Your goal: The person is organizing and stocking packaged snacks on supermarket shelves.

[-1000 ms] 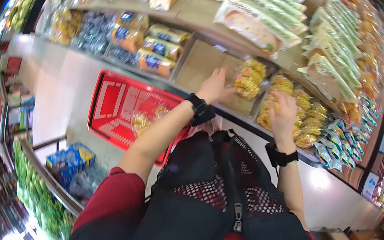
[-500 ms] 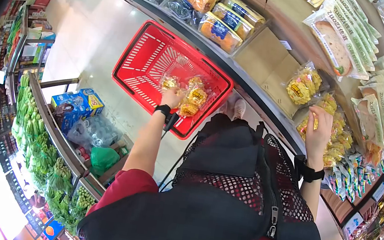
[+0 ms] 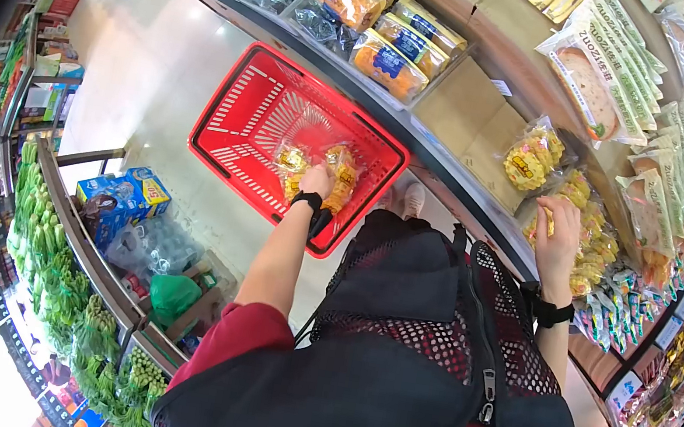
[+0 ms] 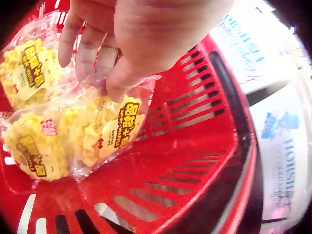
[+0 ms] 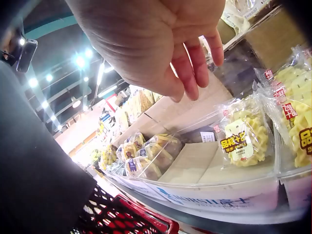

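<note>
My left hand (image 3: 318,180) is down inside the red shopping basket (image 3: 266,83). In the left wrist view its thumb and fingers pinch the top edge of a clear-wrapped waffle packet (image 4: 109,127). Two more packets, an upper one (image 4: 30,73) and a lower one (image 4: 39,148), lie beside it in the basket. My right hand (image 3: 561,237) hovers over the shelf at the yellow waffle packets, its fingers loosely bent with nothing between them. A single waffle packet (image 3: 533,158) sits in the cardboard-lined compartment (image 3: 474,110) near that hand.
Wrapped rolls (image 3: 391,63) fill the neighbouring compartment. Bagged flat bread (image 3: 587,82) stands in a row on the upper shelf. Behind the basket, a vegetable stand (image 3: 63,247) borders the aisle, with a blue box (image 3: 124,203) on a lower level.
The left hand has gone from the shelf compartment down into the basket, where more waffle packets now lie. The right hand stays above the shelf packets. The head view has swung towards the basket.
</note>
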### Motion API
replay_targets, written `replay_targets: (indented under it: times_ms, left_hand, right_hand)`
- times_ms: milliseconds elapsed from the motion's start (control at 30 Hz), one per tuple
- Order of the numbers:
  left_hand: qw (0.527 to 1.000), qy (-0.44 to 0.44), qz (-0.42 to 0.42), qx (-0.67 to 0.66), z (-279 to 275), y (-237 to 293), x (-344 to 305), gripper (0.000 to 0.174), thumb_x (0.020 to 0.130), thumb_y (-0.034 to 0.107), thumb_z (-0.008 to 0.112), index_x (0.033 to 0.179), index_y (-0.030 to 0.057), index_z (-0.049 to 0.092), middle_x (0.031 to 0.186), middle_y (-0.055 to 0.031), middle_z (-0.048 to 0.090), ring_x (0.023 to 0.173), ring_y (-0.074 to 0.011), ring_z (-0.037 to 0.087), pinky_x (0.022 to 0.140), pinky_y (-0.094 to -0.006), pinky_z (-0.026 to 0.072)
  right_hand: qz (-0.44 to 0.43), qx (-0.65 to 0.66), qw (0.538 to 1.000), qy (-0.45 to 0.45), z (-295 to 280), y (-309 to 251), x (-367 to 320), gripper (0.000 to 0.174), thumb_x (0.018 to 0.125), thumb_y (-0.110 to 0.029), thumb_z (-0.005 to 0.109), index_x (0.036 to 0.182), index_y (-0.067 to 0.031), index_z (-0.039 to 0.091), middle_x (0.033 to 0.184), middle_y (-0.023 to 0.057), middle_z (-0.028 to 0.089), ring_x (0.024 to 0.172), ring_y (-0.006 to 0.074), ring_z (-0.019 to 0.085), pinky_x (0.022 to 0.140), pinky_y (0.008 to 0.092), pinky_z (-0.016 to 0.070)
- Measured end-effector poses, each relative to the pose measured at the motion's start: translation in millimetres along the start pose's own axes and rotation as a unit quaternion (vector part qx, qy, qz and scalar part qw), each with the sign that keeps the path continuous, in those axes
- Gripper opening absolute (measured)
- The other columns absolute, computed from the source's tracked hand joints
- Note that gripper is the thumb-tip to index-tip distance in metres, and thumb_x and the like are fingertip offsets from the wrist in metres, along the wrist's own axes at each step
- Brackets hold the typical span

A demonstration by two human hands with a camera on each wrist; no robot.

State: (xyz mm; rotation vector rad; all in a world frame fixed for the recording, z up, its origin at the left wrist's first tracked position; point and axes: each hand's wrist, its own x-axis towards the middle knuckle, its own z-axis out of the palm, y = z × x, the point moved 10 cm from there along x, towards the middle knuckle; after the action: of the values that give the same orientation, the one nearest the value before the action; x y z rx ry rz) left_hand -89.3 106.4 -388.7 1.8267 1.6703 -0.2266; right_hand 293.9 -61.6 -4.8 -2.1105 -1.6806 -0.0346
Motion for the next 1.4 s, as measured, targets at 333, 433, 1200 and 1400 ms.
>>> replay_targets:
  times_ms: [333, 433, 1200, 1400]
  left_hand:
    - [0.887, -0.117, 0.163, -0.415, -175, 128, -124, 0.009, 0.089, 0.008, 0.061, 0.09, 0.0032, 0.053, 0.08, 0.001, 0.062, 0.075, -0.0039, 0.056, 0.067, -0.0192, 0.0433]
    - [0.856, -0.177, 0.203, -0.44, -182, 196, -143, 0.008, 0.09, 0.006, 0.06, 0.093, 0.0031, 0.053, 0.085, 0.0001, 0.062, 0.08, -0.0055, 0.057, 0.072, -0.0209, 0.045]
    - [0.921, -0.119, 0.369, 0.039, -20, 423, -87, 0.022, 0.077, 0.027, 0.063, 0.092, 0.011, 0.064, 0.088, -0.0182, 0.066, 0.088, -0.0383, 0.062, 0.075, -0.047, 0.0493]
    - [0.88, -0.061, 0.469, -0.028, -53, 408, -106, 0.036, 0.081, 0.025, 0.063, 0.112, 0.0079, 0.058, 0.102, -0.017, 0.063, 0.095, -0.0321, 0.061, 0.081, -0.0425, 0.0481]
  right_hand:
    - [0.011, 0.263, 0.955, -0.14, 47, -38, 31, 0.035, 0.082, -0.018, 0.068, 0.112, -0.005, 0.057, 0.105, 0.0132, 0.06, 0.098, 0.0289, 0.057, 0.086, 0.0359, 0.0452]
    - [0.046, 0.389, 0.895, -0.212, 59, -56, 38, 0.065, 0.079, -0.028, 0.072, 0.132, -0.0046, 0.041, 0.124, 0.0176, 0.052, 0.107, 0.027, 0.057, 0.091, 0.0358, 0.0452]
    - [0.099, -0.065, 0.991, -0.057, 67, 91, 3, 0.019, 0.07, -0.012, 0.07, 0.084, -0.0047, 0.06, 0.084, 0.0119, 0.061, 0.086, 0.0295, 0.058, 0.077, 0.04, 0.0454]
    - [0.075, -0.1, 0.991, -0.044, 53, 84, 7, 0.023, 0.07, -0.013, 0.069, 0.089, -0.0052, 0.059, 0.091, 0.0114, 0.059, 0.094, 0.0291, 0.054, 0.078, 0.0405, 0.044]
